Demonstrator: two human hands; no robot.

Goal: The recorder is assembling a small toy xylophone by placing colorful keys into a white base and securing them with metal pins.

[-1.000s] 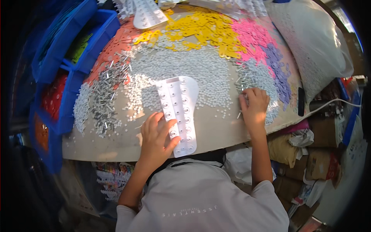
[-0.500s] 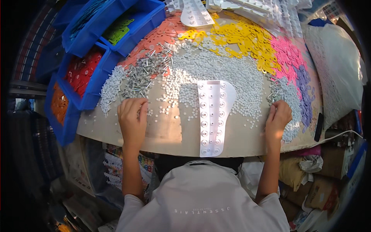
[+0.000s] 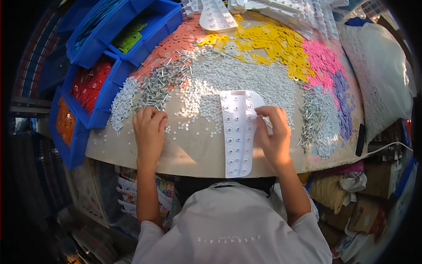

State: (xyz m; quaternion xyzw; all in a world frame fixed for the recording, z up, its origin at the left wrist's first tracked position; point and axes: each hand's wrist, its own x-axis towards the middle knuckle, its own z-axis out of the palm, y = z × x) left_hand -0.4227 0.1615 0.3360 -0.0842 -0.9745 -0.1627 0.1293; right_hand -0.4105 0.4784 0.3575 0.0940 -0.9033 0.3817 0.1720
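In front of me on the table lies a white plastic plate with rows of round sockets along both sides and a channel of small holes between them. My right hand reaches over the plate's right edge, thumb and forefinger pinched near an upper socket. Anything between those fingertips is too small to make out. At the near edge of a heap of metal pins, my left hand rests with curled fingers closed. Its fingertips partly hide what they may hold. Small white discs spread behind the plate.
Blue bins with coloured parts stand at the left. Yellow, pink and purple pieces line the far right, beside more pins and white bits. A big white sack leans against the right edge. More white plates lie at the back.
My right hand has moved left from the right-hand pin heap to the plate's right edge. My left hand has shifted slightly farther up toward the pins on its side.
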